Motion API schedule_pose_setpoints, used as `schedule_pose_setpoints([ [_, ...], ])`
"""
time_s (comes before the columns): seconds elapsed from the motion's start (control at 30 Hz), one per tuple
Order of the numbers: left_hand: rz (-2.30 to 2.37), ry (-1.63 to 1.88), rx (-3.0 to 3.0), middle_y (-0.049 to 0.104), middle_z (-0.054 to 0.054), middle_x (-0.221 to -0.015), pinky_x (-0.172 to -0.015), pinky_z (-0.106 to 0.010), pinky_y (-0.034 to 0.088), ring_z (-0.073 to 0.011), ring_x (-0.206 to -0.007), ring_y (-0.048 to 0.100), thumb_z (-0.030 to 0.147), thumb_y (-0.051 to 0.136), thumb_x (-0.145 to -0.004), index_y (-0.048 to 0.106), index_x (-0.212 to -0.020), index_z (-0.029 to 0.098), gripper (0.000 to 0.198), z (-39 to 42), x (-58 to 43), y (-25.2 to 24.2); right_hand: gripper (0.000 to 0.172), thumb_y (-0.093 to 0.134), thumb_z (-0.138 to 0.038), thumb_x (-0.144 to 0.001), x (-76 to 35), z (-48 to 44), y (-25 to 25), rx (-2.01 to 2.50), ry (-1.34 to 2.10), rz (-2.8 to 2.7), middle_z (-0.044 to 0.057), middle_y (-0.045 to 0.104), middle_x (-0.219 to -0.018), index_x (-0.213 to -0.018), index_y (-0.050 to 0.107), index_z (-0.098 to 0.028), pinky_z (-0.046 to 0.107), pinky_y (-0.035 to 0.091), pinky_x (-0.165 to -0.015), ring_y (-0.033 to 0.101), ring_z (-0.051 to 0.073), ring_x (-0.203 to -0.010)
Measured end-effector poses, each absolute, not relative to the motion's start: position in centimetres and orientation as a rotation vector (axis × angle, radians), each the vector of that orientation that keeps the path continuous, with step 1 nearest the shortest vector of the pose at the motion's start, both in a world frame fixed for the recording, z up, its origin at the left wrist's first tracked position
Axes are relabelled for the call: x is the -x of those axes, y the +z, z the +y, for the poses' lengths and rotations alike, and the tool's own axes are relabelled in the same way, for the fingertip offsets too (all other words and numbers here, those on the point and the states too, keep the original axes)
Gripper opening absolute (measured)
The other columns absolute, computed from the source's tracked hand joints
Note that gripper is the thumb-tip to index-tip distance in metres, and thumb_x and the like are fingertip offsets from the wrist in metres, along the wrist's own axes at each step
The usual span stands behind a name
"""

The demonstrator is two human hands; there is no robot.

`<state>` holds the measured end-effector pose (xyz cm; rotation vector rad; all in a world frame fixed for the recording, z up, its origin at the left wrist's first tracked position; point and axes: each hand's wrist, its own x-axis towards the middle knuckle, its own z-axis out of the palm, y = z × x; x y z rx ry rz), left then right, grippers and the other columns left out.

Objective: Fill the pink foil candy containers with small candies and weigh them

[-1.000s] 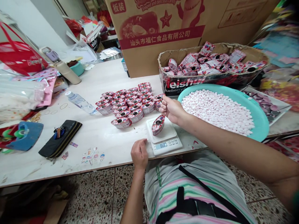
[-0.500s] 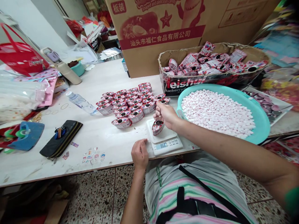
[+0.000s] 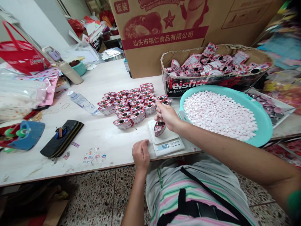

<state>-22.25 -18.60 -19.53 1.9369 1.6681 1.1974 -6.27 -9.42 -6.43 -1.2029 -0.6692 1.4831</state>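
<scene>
Left hand (image 3: 140, 155) closed, resting on the white table (image 3: 105, 138) edge; right hand (image 3: 167, 115) pinched over the red tub (image 3: 160, 128) on the scale (image 3: 166, 142) (grip unclear). Beyond: teal basin (image 3: 265, 125) of pink candies (image 3: 218, 116), "eishui" tray (image 3: 188, 83), carton (image 3: 164, 40) marked 汕头市福仁食品有限公司.

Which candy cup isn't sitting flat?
The cup on the digital scale, below the right hand: it leans on its edge, while the cups grouped on the table stand level, holes up.

Carton (image 3: 164, 62): 汕头市福仁食品有限公司; scale display (image 3: 163, 147): 868 (last digit blurred).
</scene>
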Motion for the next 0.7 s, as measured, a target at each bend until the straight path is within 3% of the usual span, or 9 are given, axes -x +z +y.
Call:
schedule_pose_setpoints([
  [0.23,1.643,1.229,-1.94,0.069,-0.005,-0.086,-0.088,-0.036,0.043,-0.0182,-0.086,0.06,0.028,0.034,-0.096,0.066,-0.089,0.019,0.034,-18.6,22.3,-19.6,0.043,0.044,-0.035,-0.094,5.8,-9.3,-6.0,1.158,1.476,-0.66,-0.009,0.034,-0.041,-0.055,0.036,-0.02,0.019,0.043,-0.053,0.048,0.007,-0.04],
  [0.4,1.651,1.349,-1.762,0.068,-0.006,-0.097,-0.089,-0.035,0.044,-0.0187,-0.097,0.059,0.031,0.036,-0.096,0.065,-0.097,0.019,0.032,-18.3,22.4,-18.6,0.045,0.056,-0.046,-0.087,2.3,-10.2,-4.5,1.047,1.375,-0.738,-0.008,0.034,-0.045,-0.055,0.035,-0.021,0.021,0.044,-0.057,0.05,0.009,-0.047],
  [0.57,1.577,1.403,-1.908,0.066,-0.006,-0.102,-0.093,-0.036,0.043,-0.0194,-0.102,0.057,0.033,0.041,-0.094,0.063,-0.101,0.02,0.027,-16.6,21.5,-15.0,0.042,0.048,-0.043,-0.091,-4.6,-13.6,-3.7,1.2,1.001,-1.093,-0.006,0.036,-0.051,-0.057,0.038,-0.021,0.024,0.039,-0.062,0.051,0.009,-0.054],
  [0.7,1.487,1.252,-2.081,0.065,-0.006,-0.106,-0.094,-0.036,0.042,-0.0194,-0.105,0.056,0.035,0.046,-0.093,0.061,-0.104,0.021,0.024,-14.9,20.0,-12.3,0.044,0.04,-0.044,-0.093,-10.1,-16.5,-5.0,1.687,0.577,-1.489,-0.002,0.043,-0.054,-0.056,0.041,-0.021,0.028,0.031,-0.061,0.046,0.012,-0.056],
])
